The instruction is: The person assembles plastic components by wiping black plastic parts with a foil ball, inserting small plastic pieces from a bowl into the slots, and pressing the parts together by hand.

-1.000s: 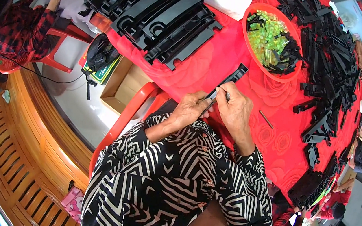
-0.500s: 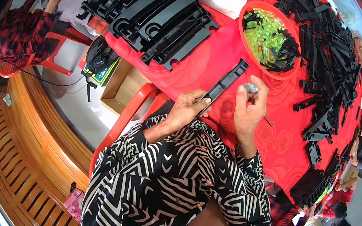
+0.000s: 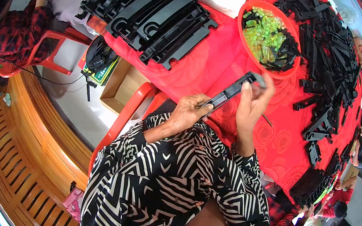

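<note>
My left hand is closed on the near end of a long, narrow black plastic strip, which has a channel-like hollow along it. The strip is held tilted up to the right above the red tablecloth. My right hand is at the strip's far end, thumb and fingers bent around a small silvery-grey lump. The lump is blurred and partly hidden by the fingers, close to or against the strip's end. Its kind is not clear.
Long black plastic housings lie side by side at the far left. A red basket holds green-yellow translucent pieces and black bits. Black parts are heaped at the right. A thin brown stick lies beside my right hand. Other people sit around.
My right hand has moved up with the silvery-grey lump to the far end of the black strip. The strip has dropped slightly and shifted right, still in my left hand.
</note>
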Demonstrator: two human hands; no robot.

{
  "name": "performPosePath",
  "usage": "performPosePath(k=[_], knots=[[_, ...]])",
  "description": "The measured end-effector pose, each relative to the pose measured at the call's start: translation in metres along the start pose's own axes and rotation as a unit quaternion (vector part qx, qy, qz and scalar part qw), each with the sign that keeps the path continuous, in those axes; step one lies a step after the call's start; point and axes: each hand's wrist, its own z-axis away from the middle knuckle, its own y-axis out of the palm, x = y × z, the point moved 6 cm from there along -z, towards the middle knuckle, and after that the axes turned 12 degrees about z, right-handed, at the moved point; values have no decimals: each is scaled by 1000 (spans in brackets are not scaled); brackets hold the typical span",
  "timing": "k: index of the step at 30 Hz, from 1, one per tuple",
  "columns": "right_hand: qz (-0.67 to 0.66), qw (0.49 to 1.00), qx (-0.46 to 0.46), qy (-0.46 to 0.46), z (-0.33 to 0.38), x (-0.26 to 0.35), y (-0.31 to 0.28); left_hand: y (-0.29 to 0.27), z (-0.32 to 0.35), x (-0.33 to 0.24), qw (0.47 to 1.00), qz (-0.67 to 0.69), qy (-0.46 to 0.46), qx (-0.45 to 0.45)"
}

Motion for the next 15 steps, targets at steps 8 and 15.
performPosePath(k=[8,15], knots=[[296,924,125,-207,19,43,3,-6,-2,0,983,-143,93,-64],[394,884,191,-163,18,41,11,-5,1,-5,978,-163,109,-70]])
